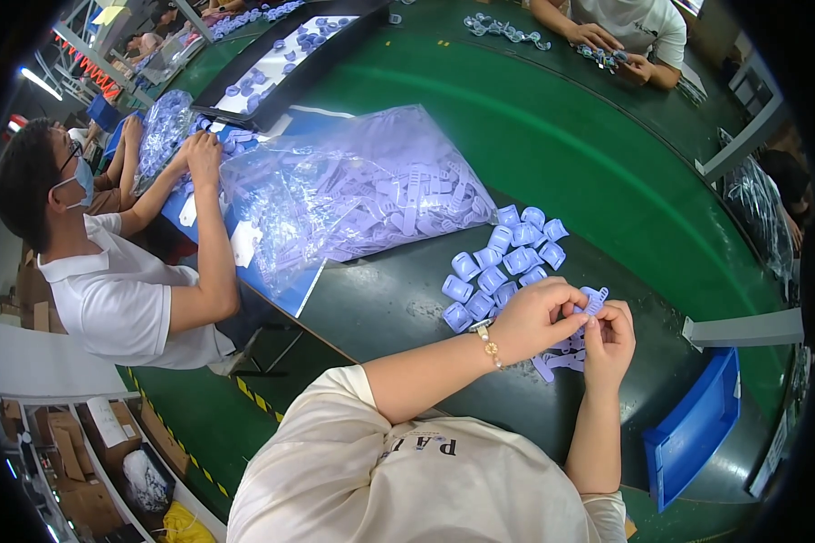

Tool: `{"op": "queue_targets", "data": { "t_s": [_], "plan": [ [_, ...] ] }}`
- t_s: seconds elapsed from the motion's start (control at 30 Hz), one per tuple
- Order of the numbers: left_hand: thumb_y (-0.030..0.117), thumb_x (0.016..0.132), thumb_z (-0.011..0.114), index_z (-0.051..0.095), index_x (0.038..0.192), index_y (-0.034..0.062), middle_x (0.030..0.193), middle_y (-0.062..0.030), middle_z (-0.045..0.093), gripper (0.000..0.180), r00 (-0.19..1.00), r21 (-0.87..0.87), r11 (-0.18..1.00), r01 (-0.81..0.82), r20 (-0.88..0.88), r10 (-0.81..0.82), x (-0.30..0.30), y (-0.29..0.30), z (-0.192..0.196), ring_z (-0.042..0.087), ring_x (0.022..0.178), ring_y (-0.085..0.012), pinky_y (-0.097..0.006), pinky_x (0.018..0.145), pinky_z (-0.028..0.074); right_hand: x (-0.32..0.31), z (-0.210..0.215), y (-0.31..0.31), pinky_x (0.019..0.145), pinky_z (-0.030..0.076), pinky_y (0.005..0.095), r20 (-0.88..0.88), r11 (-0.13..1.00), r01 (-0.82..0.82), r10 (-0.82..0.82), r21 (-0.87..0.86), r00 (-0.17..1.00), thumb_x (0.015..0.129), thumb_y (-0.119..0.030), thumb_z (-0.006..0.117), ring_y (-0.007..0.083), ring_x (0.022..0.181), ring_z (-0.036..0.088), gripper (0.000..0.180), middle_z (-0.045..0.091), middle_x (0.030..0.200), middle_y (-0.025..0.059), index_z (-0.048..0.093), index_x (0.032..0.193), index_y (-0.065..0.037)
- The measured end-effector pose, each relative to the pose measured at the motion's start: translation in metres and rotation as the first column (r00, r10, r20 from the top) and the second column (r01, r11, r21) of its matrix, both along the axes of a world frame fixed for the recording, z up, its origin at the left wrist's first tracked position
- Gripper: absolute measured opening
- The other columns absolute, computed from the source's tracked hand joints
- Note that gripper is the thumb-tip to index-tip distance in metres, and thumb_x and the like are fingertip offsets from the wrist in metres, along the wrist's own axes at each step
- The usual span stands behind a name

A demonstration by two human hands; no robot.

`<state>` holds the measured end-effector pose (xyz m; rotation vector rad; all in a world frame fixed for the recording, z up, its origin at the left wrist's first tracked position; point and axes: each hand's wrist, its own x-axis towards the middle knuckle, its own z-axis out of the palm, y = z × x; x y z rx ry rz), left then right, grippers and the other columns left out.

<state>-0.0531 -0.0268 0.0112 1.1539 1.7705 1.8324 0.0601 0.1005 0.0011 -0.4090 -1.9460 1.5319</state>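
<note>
Both hands meet above the dark table, pinching a small lavender slotted plastic strap (596,300) between their fingertips. My left hand (536,317) grips it from the left, thumb and forefinger together. My right hand (610,342) closes on it from the other side; whether a second part sits between the fingers is hidden. Beneath the hands lie several loose lavender straps (552,364), partly covered. Just beyond my left wrist spreads a pile of blue-violet curved plastic pieces (489,280) with openings in them.
A large clear bag (380,195) full of lavender straps lies left of the pile. A blue bin (693,434) stands at the right. Beyond is a black tray (276,68) with small parts. One co-worker (127,262) sits at left, another (634,36) works across the green conveyor (598,145).
</note>
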Motion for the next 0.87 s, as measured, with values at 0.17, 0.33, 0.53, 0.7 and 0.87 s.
{"op": "queue_targets", "data": {
  "t_s": [0.17,0.33,0.53,0.7,0.87],
  "plan": [
    [0.012,0.082,0.071,0.067,0.092,0.0038,0.074,-0.0021,0.054,0.014,0.999,0.0,1.0,-0.009,0.037,0.009,0.0,0.002,-0.005,0.046,0.059,-0.0106,-0.026,0.055,0.039,0.0,0.0,0.0,0.063,0.037,0.0175,0.003,1.0,-0.002,0.002,-0.008,1.0,0.082,0.008,0.06,0.0049,0.074,0.044,0.008,0.048,0.094,0.002,0.058,0.087,0.002],
    [0.01,0.082,0.071,0.068,0.091,0.003,0.073,-0.0012,0.053,0.012,0.996,0.039,0.999,-0.013,0.086,0.009,0.0,0.004,-0.008,0.045,0.058,-0.0097,-0.025,0.054,0.038,-0.001,0.002,-0.002,0.062,0.036,0.0172,0.0,1.0,-0.002,0.002,-0.012,1.0,0.082,0.008,0.061,0.0046,0.073,0.044,0.008,0.048,0.093,0.0021,0.058,0.087,0.002],
    [0.009,0.083,0.071,0.068,0.089,0.0017,0.07,0.0001,0.053,0.01,0.983,-0.024,1.0,0.007,0.182,-0.003,0.002,0.003,-0.007,0.046,0.059,-0.0078,-0.025,0.053,0.039,0.002,0.0,0.0,0.064,0.037,0.0184,0.056,0.994,-0.021,0.016,0.104,0.998,0.082,0.008,0.061,0.0068,0.076,0.045,0.008,0.048,0.092,0.0024,0.058,0.087,0.002],
    [0.009,0.083,0.072,0.067,0.088,0.0014,0.068,0.0,0.052,0.01,0.982,-0.028,0.999,-0.034,0.186,0.038,0.002,0.004,-0.008,0.045,0.058,-0.0081,-0.026,0.053,0.039,-0.001,-0.002,-0.002,0.06,0.036,0.0195,0.018,0.99,0.055,-0.057,0.132,0.998,0.077,0.004,0.067,0.0068,0.071,0.046,0.012,0.054,0.091,0.0026,0.06,0.086,0.0],
    [0.015,0.086,0.07,0.067,0.089,0.0034,0.071,-0.0017,0.056,0.013,0.999,-0.092,0.995,-0.042,-0.025,0.039,0.001,0.0,-0.006,0.049,0.058,-0.0131,-0.028,0.054,0.041,0.008,-0.009,0.011,0.061,0.039,0.0238,0.064,0.925,-0.023,-0.002,0.379,0.998,0.079,-0.004,0.07,0.013,0.08,0.053,0.029,0.061,0.106,0.0054,0.059,0.106,-0.007]
  ]
}}
